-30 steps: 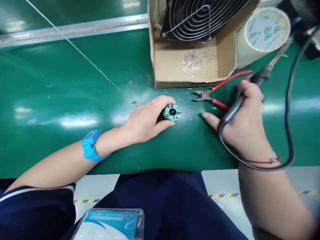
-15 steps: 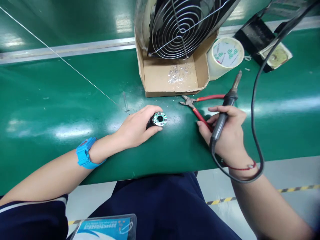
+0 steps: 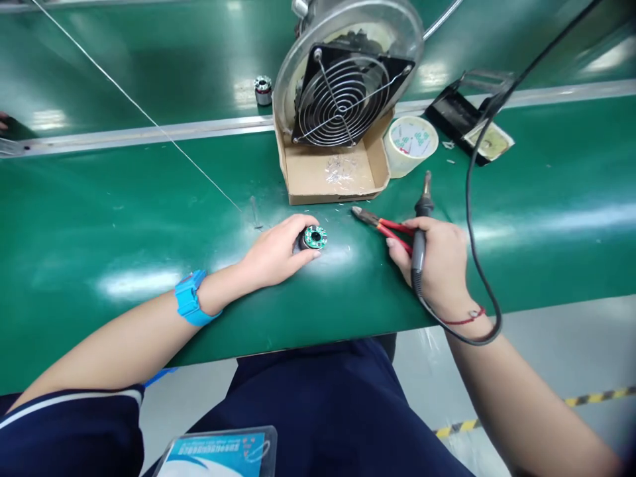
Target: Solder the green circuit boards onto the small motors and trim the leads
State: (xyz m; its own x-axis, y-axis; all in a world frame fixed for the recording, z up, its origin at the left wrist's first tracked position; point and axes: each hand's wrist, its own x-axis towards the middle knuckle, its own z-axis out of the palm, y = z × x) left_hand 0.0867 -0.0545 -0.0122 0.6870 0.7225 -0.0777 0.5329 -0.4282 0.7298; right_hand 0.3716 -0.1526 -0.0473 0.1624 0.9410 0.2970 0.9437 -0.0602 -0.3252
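My left hand [image 3: 271, 255] is closed around a small round motor part topped by a green ring-shaped circuit board [image 3: 315, 237], which faces up with a dark hole in its middle. My right hand [image 3: 442, 265] grips red-handled cutting pliers [image 3: 366, 216] between thumb and fingers, their jaws together and pointing left toward the motor part but apart from it. The same hand also carries a soldering iron [image 3: 419, 252], tip pointing away from me. Its black cord loops over my right wrist. Part of the plier handles is hidden by my fingers.
A fan with a wire guard [image 3: 340, 109] stands in a cardboard tray [image 3: 318, 192] holding clipped wire bits. Beside it are a roll of tape [image 3: 412, 146] and a black soldering stand [image 3: 454, 116]. Another motor part [image 3: 263, 91] sits behind. Solder wire [image 3: 163, 132] slants down from upper left.
The plier jaws and handles have come together from a spread position, and the right hand has shifted left. My view has tilted up, showing more behind the fan. The left hand still holds the motor part.
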